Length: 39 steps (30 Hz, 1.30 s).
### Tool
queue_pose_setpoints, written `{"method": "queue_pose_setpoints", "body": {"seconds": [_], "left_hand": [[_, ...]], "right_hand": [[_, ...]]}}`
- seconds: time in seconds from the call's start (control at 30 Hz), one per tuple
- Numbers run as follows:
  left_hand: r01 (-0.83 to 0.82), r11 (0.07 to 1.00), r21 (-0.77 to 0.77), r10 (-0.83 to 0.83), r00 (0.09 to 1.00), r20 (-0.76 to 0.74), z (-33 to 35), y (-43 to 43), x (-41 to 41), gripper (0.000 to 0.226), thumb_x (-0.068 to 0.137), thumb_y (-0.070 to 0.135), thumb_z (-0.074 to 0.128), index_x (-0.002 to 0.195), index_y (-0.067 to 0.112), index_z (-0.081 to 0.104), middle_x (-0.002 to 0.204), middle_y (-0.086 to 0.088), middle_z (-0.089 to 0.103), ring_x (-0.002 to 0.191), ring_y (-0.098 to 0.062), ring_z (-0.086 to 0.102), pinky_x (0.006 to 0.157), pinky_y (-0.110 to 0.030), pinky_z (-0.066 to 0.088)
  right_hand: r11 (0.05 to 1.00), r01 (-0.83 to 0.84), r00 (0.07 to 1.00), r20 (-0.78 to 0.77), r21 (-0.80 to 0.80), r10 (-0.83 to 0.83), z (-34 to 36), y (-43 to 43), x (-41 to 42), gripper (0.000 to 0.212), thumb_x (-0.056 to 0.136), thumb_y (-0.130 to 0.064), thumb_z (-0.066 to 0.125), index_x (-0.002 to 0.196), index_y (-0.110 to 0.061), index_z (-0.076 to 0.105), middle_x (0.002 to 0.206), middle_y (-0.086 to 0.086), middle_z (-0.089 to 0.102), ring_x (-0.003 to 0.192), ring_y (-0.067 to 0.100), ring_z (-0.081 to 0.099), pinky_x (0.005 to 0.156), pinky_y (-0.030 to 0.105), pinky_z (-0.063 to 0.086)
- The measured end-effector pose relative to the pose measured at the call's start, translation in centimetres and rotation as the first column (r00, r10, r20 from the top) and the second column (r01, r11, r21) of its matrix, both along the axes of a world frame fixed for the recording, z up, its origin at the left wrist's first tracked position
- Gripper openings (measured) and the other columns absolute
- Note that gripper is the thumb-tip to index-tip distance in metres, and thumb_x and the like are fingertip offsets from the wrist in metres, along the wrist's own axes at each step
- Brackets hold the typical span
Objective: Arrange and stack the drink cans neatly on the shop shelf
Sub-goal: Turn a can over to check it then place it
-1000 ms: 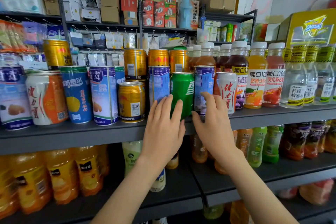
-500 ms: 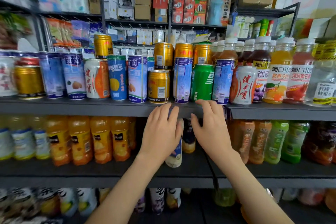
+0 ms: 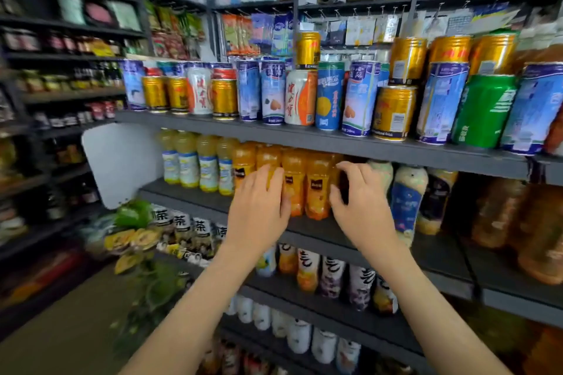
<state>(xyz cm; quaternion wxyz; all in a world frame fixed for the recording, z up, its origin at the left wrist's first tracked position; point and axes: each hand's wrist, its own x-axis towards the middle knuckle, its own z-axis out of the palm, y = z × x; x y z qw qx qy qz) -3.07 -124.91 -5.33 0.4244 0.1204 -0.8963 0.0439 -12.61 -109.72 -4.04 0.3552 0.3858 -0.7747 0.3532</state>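
Dozens of drink cans (image 3: 300,97) are standing upright in a crowded row on the dark upper shelf (image 3: 304,139), with a few gold cans (image 3: 308,50) sitting stacked on top of others. Orange juice bottles (image 3: 316,189) are lining the shelf below, directly behind both hands. The left hand (image 3: 259,213) and right hand (image 3: 362,213) are hovering beneath the upper shelf, well apart from the cans. The left fingers (image 3: 265,179) are lying straight and relaxed. The right fingers (image 3: 353,168) are curling loosely, holding nothing.
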Motion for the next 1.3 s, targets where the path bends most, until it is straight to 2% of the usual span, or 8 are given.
{"method": "queue_pose_setpoints", "body": {"seconds": [0.2, 0.47, 0.63, 0.73, 0.87, 1.0, 1.13, 1.3], "left_hand": [[-0.074, 0.996, 0.049, 0.073, 0.997, 0.025, -0.5, -7.8, 4.4, 0.044, 0.087, 0.031, 0.042, 0.119, 0.004, 0.056, 0.115, -0.015, 0.059, 0.101, -0.031, 0.059, 0.082, -0.038, 0.051], [-0.128, 0.991, 0.029, 0.125, 0.989, 0.077, 0.1, -23.9, 10.2, 0.043, 0.088, 0.032, 0.040, 0.119, 0.007, 0.054, 0.114, -0.013, 0.059, 0.098, -0.030, 0.060, 0.079, -0.039, 0.053], [-0.190, 0.981, -0.038, 0.192, 0.978, 0.075, 1.0, -32.1, 11.9, 0.040, 0.084, 0.027, 0.051, 0.117, 0.005, 0.056, 0.112, -0.015, 0.061, 0.096, -0.032, 0.062, 0.078, -0.038, 0.053], [-0.199, 0.979, -0.047, 0.202, 0.975, 0.087, 1.4, -34.9, 11.6, 0.041, 0.086, 0.030, 0.047, 0.116, 0.004, 0.058, 0.112, -0.016, 0.062, 0.096, -0.032, 0.063, 0.079, -0.038, 0.054], [-0.200, 0.979, -0.047, 0.203, 0.975, 0.089, 1.7, -37.8, 9.8, 0.041, 0.083, 0.026, 0.057, 0.116, 0.001, 0.059, 0.111, -0.019, 0.063, 0.097, -0.034, 0.064, 0.079, -0.040, 0.055], [-0.206, 0.978, -0.020, 0.207, 0.975, 0.074, 2.6, -39.8, 7.8, 0.046, 0.087, 0.034, 0.041, 0.116, 0.002, 0.059, 0.110, -0.016, 0.063, 0.096, -0.032, 0.064, 0.077, -0.037, 0.055], [-0.202, 0.979, -0.036, 0.203, 0.978, 0.036, 3.5, -41.5, 6.5, 0.044, 0.086, 0.033, 0.047, 0.116, 0.004, 0.060, 0.111, -0.012, 0.064, 0.101, -0.028, 0.064, 0.082, -0.034, 0.053], [-0.146, 0.989, 0.025, 0.147, 0.989, -0.004, 5.5, -44.3, 5.4, 0.052, 0.089, 0.037, 0.036, 0.124, 0.004, 0.055, 0.118, -0.011, 0.061, 0.106, -0.028, 0.061, 0.086, -0.037, 0.053]], "right_hand": [[0.998, -0.034, 0.997, -0.069, 0.043, 0.037, 0.4, -8.6, 3.0, 0.038, 0.079, -0.008, 0.068, 0.115, 0.000, 0.058, 0.104, 0.014, 0.059, 0.094, 0.030, 0.054, 0.082, 0.039, 0.047], [0.998, -0.042, 0.999, -0.027, 0.054, 0.043, 0.8, -23.5, 6.4, 0.043, 0.081, -0.009, 0.067, 0.121, -0.001, 0.055, 0.111, 0.014, 0.058, 0.100, 0.029, 0.053, 0.086, 0.040, 0.048], [0.996, -0.055, 0.998, -0.012, 0.064, 0.056, 1.5, -30.6, 7.6, 0.045, 0.081, -0.010, 0.068, 0.123, -0.001, 0.054, 0.112, 0.013, 0.057, 0.102, 0.028, 0.052, 0.088, 0.038, 0.046], [0.996, -0.061, 0.998, -0.017, 0.070, 0.062, 2.2, -33.5, 7.4, 0.046, 0.082, -0.013, 0.068, 0.125, -0.003, 0.053, 0.113, 0.012, 0.057, 0.104, 0.027, 0.051, 0.090, 0.037, 0.046], [0.993, -0.087, 0.995, -0.048, 0.078, 0.091, 3.3, -36.4, 6.1, 0.047, 0.085, -0.016, 0.066, 0.128, -0.004, 0.051, 0.118, 0.010, 0.055, 0.108, 0.025, 0.048, 0.092, 0.037, 0.045], [0.987, -0.151, 0.986, -0.061, 0.061, 0.155, 4.4, -38.7, 4.5, 0.049, 0.085, -0.016, 0.067, 0.130, -0.006, 0.050, 0.122, 0.010, 0.053, 0.114, 0.021, 0.043, 0.098, 0.031, 0.036], [0.979, -0.195, 0.978, -0.061, 0.061, 0.199, 5.3, -40.6, 3.2, 0.049, 0.087, -0.019, 0.064, 0.132, -0.009, 0.048, 0.124, 0.006, 0.051, 0.115, 0.015, 0.039, 0.099, 0.025, 0.029], [0.970, -0.225, 0.971, -0.064, 0.088, 0.231, 6.0, -42.8, 2.5, 0.050, 0.088, -0.025, 0.060, 0.135, -0.013, 0.045, 0.128, 0.002, 0.048, 0.119, 0.011, 0.036, 0.102, 0.024, 0.027]]}}
